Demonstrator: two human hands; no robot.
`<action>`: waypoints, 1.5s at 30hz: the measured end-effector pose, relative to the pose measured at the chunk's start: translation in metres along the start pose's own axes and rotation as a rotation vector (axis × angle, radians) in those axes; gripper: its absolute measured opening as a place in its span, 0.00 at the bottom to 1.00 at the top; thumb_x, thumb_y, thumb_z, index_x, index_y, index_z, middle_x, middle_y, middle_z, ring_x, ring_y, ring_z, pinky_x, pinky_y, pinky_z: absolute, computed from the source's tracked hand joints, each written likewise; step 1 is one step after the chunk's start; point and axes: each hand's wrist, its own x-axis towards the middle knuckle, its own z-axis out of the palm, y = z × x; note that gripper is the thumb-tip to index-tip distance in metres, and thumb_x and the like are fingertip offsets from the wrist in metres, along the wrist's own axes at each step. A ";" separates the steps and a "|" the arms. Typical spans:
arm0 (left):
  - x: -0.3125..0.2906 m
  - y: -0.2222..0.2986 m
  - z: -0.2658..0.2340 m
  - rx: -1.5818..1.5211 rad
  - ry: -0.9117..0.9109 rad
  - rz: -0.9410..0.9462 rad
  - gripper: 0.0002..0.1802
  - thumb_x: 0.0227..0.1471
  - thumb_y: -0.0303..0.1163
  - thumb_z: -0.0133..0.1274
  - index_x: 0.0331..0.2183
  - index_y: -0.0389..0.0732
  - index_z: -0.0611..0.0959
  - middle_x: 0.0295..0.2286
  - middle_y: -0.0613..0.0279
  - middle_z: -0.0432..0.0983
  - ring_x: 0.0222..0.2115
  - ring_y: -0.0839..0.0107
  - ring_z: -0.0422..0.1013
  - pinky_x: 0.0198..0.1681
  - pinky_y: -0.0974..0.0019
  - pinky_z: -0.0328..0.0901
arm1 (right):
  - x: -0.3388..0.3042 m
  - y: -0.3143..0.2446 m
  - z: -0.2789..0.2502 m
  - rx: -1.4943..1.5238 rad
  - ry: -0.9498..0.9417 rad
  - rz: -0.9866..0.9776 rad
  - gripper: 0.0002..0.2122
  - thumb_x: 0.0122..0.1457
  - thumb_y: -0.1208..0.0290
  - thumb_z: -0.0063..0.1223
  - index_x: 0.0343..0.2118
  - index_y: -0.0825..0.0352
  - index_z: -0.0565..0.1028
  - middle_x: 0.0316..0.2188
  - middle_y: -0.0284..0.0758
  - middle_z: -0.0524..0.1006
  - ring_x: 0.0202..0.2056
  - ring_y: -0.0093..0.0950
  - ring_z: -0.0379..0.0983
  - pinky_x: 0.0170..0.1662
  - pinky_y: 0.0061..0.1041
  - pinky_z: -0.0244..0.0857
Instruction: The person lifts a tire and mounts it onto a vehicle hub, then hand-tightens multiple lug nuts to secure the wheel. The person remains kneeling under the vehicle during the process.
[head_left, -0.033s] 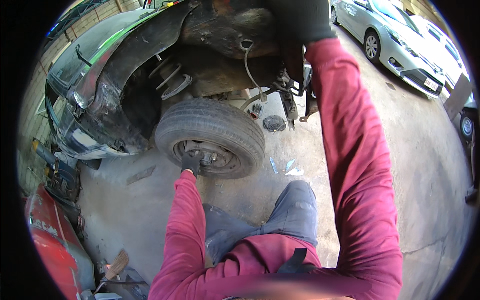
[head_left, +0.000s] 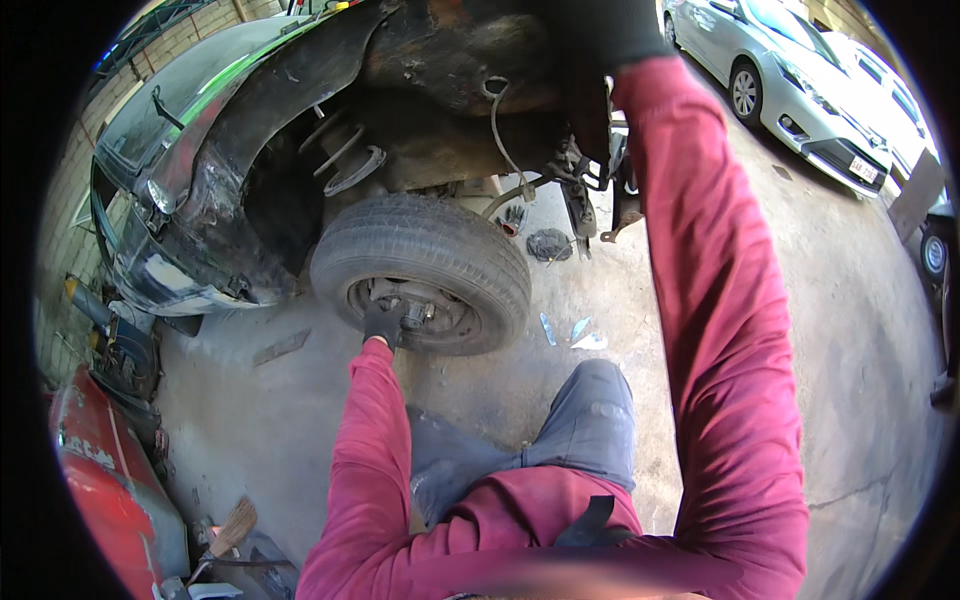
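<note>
L hand (head_left: 383, 322): dark glove, arm in red sleeve stretched out, fingers curled down on the hub (head_left: 412, 305) at wheel centre; can't tell if it grips anything.
R hand (head_left: 612, 28): gloved, raised to top of frame, up against rusty underside of wheel arch (head_left: 450, 60); fingers cut off by rim, state can't tell.
Wheel (head_left: 425, 268): lies flat on floor (head_left: 850, 330) under the arch, hub face up, just in front of knee (head_left: 590, 420).
Car (head_left: 190, 150): dark body, spring (head_left: 345, 160) exposed in arch.
Behind: silver car (head_left: 790, 80), well apart.
Lower left: red unit (head_left: 100, 480), brush (head_left: 228, 530) beside it.
</note>
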 end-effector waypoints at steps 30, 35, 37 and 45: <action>0.003 -0.014 0.013 0.116 0.199 0.108 0.36 0.53 0.50 0.64 0.50 0.27 0.80 0.45 0.30 0.80 0.47 0.38 0.77 0.51 0.50 0.70 | 0.032 -0.001 0.075 -0.558 -0.803 0.056 0.20 0.60 0.51 0.57 0.44 0.61 0.86 0.45 0.45 0.85 0.49 0.40 0.83 0.54 0.38 0.75; 0.019 -0.020 0.025 0.215 0.337 0.062 0.29 0.49 0.44 0.68 0.47 0.34 0.81 0.40 0.38 0.82 0.42 0.43 0.79 0.50 0.50 0.70 | 0.024 -0.003 0.074 -0.563 -0.765 0.062 0.19 0.59 0.51 0.58 0.42 0.60 0.87 0.43 0.44 0.86 0.47 0.39 0.84 0.52 0.39 0.77; 0.026 -0.030 0.023 0.258 0.275 0.082 0.29 0.51 0.45 0.67 0.48 0.36 0.81 0.40 0.39 0.82 0.42 0.43 0.79 0.49 0.49 0.70 | 0.023 -0.003 0.074 -0.559 -0.747 0.040 0.18 0.59 0.51 0.59 0.42 0.60 0.87 0.42 0.43 0.86 0.46 0.40 0.84 0.51 0.40 0.77; 0.027 -0.034 0.026 0.153 0.343 0.180 0.22 0.53 0.45 0.66 0.37 0.34 0.84 0.30 0.49 0.84 0.33 0.50 0.79 0.40 0.51 0.70 | 0.020 0.005 0.080 -0.551 -0.722 0.010 0.19 0.58 0.51 0.62 0.44 0.59 0.86 0.43 0.43 0.85 0.49 0.38 0.83 0.54 0.38 0.75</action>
